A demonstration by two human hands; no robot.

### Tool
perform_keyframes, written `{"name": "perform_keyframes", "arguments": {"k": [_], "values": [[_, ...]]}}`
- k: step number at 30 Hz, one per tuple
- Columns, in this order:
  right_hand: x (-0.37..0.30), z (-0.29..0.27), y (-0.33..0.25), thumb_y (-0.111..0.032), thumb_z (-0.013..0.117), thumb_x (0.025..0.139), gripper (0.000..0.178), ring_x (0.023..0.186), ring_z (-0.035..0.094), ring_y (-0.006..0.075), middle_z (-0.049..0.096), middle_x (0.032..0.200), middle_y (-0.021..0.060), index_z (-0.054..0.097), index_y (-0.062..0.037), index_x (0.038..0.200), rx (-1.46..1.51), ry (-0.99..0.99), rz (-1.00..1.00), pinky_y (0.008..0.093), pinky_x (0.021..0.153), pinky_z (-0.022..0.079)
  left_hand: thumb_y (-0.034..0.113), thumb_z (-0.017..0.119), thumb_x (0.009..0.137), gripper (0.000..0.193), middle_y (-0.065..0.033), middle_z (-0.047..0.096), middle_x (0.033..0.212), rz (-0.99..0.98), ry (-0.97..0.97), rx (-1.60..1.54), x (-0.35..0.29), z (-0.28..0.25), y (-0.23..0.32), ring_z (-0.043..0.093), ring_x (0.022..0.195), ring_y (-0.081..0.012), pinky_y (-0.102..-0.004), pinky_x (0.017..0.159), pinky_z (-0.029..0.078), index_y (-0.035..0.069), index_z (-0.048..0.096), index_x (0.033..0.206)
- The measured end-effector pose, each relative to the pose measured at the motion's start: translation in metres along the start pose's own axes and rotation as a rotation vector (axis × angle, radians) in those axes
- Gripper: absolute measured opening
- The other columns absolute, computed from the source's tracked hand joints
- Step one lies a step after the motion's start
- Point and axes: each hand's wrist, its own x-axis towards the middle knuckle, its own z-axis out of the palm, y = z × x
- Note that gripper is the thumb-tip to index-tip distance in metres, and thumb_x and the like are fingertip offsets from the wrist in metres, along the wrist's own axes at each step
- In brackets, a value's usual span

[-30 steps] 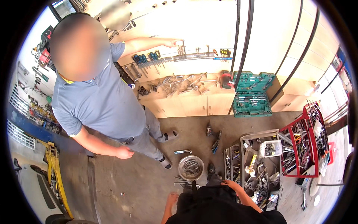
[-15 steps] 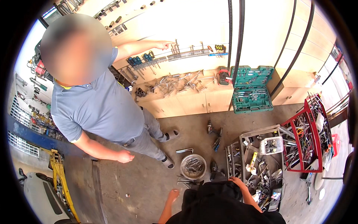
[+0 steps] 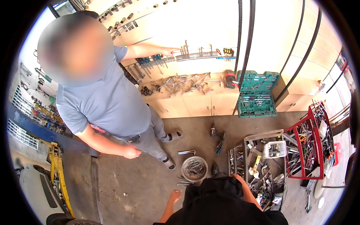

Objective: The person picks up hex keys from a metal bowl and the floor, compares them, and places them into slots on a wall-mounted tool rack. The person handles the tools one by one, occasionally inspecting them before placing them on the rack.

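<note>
My left hand [image 3: 174, 195] hangs empty with its fingers loosely apart, above the concrete floor, near a few loose wrenches [image 3: 183, 182]. My right hand [image 3: 235, 176] rests at the left edge of a grey metal tool tray [image 3: 262, 135] full of mixed tools. My black shirt hides most of its fingers, so its grip is unclear. A round metal bowl [image 3: 194, 168] of small parts sits on the floor between my hands. An L-shaped wrench [image 3: 186, 152] lies just beyond it.
A person in a grey shirt [image 3: 108, 105] stands at left, one hand on a wall tool rack [image 3: 195, 56]. There is a workbench [image 3: 187, 101] strewn with wrenches, an open green socket case [image 3: 257, 93], a red toolbox [image 3: 311, 146], a drill [image 3: 219, 146] on the floor and a yellow jack [image 3: 56, 168].
The view has drifted slightly. My right hand has edged a little toward the tool tray. The other person keeps a hand on the wall rack.
</note>
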Motion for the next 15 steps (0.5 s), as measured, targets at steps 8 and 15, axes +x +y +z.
{"name": "perform_keyframes", "arguments": {"k": [8,15], "values": [[0.002,-0.012,-0.005,-0.046,0.056,0.085,0.045,0.106,0.058,0.0368,0.064,0.107,0.0186,0.065,-0.0095,0.110,-0.023,0.028,-0.021,0.0421,0.087,0.047,0.023,0.053,0.089,0.027,-0.0052,0.064,0.085,-0.031,-0.028,0.053,0.014,0.007,0.006,0.063,0.074,-0.0178,-0.0334,0.058,0.048,0.006,0.058,0.109],[0.000,-0.016,0.004,-0.045,0.052,0.088,0.045,0.108,0.058,0.0365,0.064,0.109,0.0186,0.065,-0.0081,0.110,0.022,0.015,0.011,0.0416,0.091,0.044,0.020,0.057,0.084,0.021,-0.0053,0.061,0.067,0.060,0.047,-0.095,0.013,0.023,0.012,0.057,0.056,-0.0138,-0.0278,0.049,0.044,0.000,0.064,0.087]]}}
